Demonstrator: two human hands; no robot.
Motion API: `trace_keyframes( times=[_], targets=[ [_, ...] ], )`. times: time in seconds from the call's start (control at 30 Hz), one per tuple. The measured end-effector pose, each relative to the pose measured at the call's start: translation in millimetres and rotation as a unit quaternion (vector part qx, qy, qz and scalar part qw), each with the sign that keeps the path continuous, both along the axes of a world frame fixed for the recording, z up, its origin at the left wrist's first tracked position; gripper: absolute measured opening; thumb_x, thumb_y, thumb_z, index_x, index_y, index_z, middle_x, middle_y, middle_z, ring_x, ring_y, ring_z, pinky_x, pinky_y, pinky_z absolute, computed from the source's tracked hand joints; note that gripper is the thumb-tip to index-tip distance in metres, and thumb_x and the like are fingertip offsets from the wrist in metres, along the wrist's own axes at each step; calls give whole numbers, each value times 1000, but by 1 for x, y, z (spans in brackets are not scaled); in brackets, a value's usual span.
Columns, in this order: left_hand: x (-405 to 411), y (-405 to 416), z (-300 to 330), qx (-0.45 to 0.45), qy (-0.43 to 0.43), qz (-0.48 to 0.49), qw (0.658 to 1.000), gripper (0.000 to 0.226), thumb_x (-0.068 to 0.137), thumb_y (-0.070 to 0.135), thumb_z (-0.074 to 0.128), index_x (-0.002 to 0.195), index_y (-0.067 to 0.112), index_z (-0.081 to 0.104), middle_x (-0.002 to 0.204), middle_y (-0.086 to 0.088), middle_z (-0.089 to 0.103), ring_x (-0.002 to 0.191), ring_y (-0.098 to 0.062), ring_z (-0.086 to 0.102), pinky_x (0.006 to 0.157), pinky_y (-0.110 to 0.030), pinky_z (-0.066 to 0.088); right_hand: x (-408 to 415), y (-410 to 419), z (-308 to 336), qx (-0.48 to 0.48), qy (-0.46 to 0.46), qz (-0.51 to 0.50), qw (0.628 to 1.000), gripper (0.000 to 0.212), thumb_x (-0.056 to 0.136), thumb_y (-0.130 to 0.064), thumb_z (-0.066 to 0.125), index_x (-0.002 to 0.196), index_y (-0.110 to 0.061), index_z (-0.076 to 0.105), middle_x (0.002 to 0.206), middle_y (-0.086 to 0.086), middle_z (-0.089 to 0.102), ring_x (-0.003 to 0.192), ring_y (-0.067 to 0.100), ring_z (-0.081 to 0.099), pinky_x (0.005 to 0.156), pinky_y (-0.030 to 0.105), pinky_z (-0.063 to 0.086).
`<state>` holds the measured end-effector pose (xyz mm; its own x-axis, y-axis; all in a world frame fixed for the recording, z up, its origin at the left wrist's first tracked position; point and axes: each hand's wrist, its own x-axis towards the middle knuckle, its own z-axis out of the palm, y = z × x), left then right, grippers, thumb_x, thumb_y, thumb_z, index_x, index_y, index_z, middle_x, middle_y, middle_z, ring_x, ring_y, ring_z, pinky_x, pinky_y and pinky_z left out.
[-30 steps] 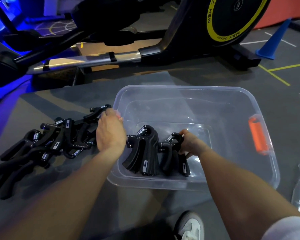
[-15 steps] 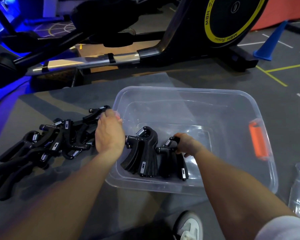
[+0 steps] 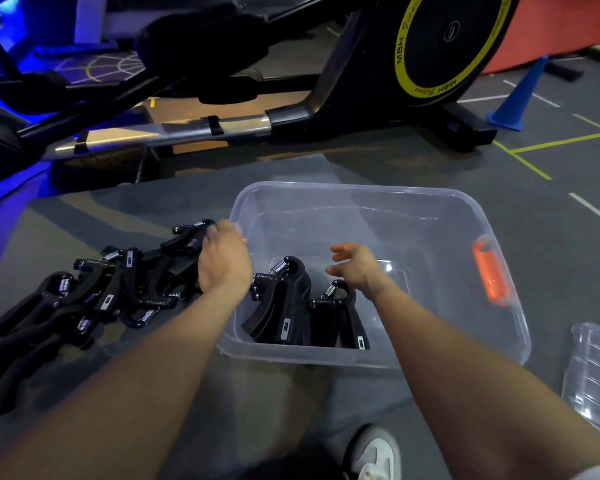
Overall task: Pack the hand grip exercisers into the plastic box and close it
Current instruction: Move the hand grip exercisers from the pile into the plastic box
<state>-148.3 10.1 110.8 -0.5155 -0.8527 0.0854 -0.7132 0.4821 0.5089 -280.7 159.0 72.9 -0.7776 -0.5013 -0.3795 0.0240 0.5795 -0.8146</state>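
Inside, right hand point(image 3: 357, 268) hovers open over packed exercisers point(image 3: 302, 306)

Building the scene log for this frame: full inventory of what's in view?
grip exercisers in box: two, black, upright at near wall
loose grip exercisers: pile, count unclear, black, left of box
plastic box: one, clear, orange latch, open
lid: one, clear, right edge
exercise machine: one, black and yellow, behind
cone: one, blue, far right
shoe: one, white, bottom
left hand: on a pile exerciser
right hand: open, above box
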Motion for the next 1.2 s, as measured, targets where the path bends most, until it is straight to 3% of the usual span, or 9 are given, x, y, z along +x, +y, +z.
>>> trace_keyframes(
  times=[0.17,0.3,0.43,0.57,0.7,0.8,0.97,1.1,1.2],
  targets=[
    [-20,-20,-2,54,-53,-9,997,29,92,15,48,119,3,52,126,-21,51,117,-39,50,97,-43,41,0,-13,12,-8,2,-10,1000,47,83,5,65,128,2,50,103,11,51,93,20,51,72,19,46],
    [-22,-32,4,111,-68,-33,991,33,90,18,45,116,2,58,120,-23,59,109,-39,58,91,-41,49,4,-23,30,0,11,-6,1000,45,82,6,66,125,4,52,97,10,52,102,28,58,88,28,48],
    [4,-38,14,141,-3,-52,989,33,95,29,43,116,6,56,121,-20,58,112,-37,56,92,-39,45,18,-40,62,-15,11,-9,1000,39,84,4,64,122,3,54,96,9,52,84,20,54,58,17,39],
    [50,-56,28,139,43,-30,989,33,91,27,52,120,11,57,126,-14,58,116,-32,55,100,-35,42,50,-75,90,-40,34,7,999,37,85,-4,66,121,-1,56,84,3,56,89,20,53,76,28,44],
    [112,-80,32,138,42,-6,989,35,90,27,54,122,11,55,128,-13,56,117,-30,54,101,-35,42,99,-117,101,-71,38,52,995,37,86,-5,64,121,3,56,97,10,55,90,21,52,86,34,46],
    [156,-95,28,134,33,13,990,34,90,25,56,120,9,56,126,-12,58,115,-30,55,97,-35,45,135,-147,91,-86,31,71,993,35,85,-8,66,118,2,58,91,9,57,82,20,52,72,28,46],
    [203,-117,8,148,22,41,988,38,88,23,59,122,8,55,127,-12,58,118,-29,54,102,-36,42,179,-190,56,-63,-1,89,994,26,83,-13,69,107,-6,63,92,8,58,86,20,55,90,37,50],
    [224,-138,-20,153,-2,50,987,40,87,22,61,125,10,53,129,-10,55,119,-28,53,103,-38,42,194,-218,15,-8,-4,107,994,19,80,-14,72,74,-20,55,84,6,59,81,21,54,69,28,46],
    [237,-154,-41,110,-46,45,992,41,86,21,62,124,12,53,130,-10,50,121,-28,49,103,-39,40,199,-235,-12,25,-3,118,993,13,80,-13,72,87,-14,61,86,6,58,81,21,53,62,23,41]
  ],
)
